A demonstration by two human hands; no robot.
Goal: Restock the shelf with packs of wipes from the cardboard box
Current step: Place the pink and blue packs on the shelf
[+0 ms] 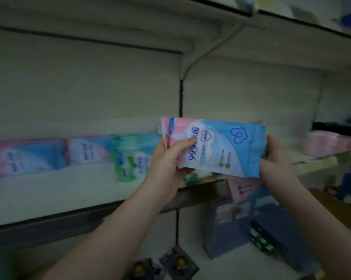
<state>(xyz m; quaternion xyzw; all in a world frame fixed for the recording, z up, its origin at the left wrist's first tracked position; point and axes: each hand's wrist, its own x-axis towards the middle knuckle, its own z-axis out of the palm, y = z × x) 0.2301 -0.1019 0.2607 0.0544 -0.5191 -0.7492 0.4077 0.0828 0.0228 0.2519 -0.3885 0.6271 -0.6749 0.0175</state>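
Held pack of wipes [221, 146], front face: large dark-blue numerals "99.9" [192, 156], set sideways, reading bottom to top. The mark after them is partly under the thumb of the left hand [166, 160]. Chinese characters above, on a white oval ground: not reliably legible.
Heart-shaped badge [205, 136] with small characters: unreadable.
Blue outline logo [238, 134] of interlinked rounded loops, no lettering, on the blue field.
Two gold round seals [224, 165], a line of small print above each: too small to read.
On the shelf packs, pink-blue [27, 156] and green [130, 159]: dark-blue sideways print, blurred, not readable.
Pink pack [243, 187] below the shelf: two dark dots with small print, illegible.
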